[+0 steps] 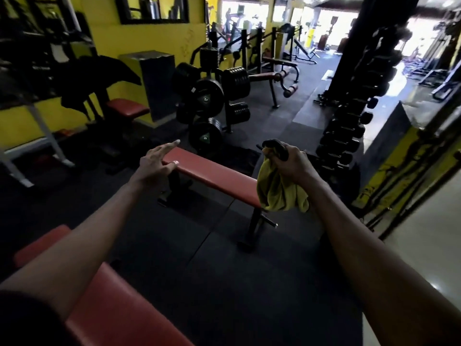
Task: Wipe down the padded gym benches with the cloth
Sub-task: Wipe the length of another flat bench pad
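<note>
Hovering flat and open, the left hand point(156, 166) is at the end of the red bench point(214, 176) just right of it, best planted there to steady the pad. Further right, the right hand point(291, 163) grips the bunched yellow cloth point(279, 193) hanging beneath it. Spread it flat, then wipe lengthwise.

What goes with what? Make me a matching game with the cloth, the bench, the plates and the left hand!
Things:
1. cloth
2. bench
3. plates
4. left hand

Descriptions:
a. black, behind the bench
b. open, fingers straight
c. yellow-green, hangs from the right hand
d. red pad on black legs

Pairs: 1-c, 2-d, 3-a, 4-b
</note>
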The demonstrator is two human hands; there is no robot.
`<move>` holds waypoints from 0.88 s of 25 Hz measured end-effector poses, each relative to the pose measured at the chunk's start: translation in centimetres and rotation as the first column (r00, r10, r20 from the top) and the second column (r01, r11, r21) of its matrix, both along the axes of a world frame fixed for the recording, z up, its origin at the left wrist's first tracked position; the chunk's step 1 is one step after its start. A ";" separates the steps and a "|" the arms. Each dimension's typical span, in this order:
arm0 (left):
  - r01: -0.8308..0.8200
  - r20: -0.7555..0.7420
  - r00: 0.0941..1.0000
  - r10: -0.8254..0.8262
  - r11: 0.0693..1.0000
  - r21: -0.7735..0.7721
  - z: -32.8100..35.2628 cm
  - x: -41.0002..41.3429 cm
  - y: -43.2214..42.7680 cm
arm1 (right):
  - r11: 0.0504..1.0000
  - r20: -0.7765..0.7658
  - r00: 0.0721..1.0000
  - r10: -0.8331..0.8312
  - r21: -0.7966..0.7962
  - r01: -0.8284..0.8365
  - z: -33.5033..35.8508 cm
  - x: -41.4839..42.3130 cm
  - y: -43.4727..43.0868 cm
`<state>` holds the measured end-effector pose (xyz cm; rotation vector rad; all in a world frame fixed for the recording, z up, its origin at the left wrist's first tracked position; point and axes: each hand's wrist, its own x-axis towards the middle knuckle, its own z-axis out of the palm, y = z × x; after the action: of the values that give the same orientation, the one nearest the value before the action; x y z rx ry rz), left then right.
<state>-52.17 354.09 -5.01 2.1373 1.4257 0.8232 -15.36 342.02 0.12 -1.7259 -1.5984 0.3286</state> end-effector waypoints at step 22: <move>-0.398 0.006 0.916 0.400 0.913 -0.092 -1.9 -1.2 33.5 | 0.900 -0.073 0.904 0.422 -0.085 -0.427 -0.8 -0.5 51.4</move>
<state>-53.41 387.61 -6.94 1.7852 1.8844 0.9042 -15.88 393.37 -0.73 -1.4084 -1.9426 0.6702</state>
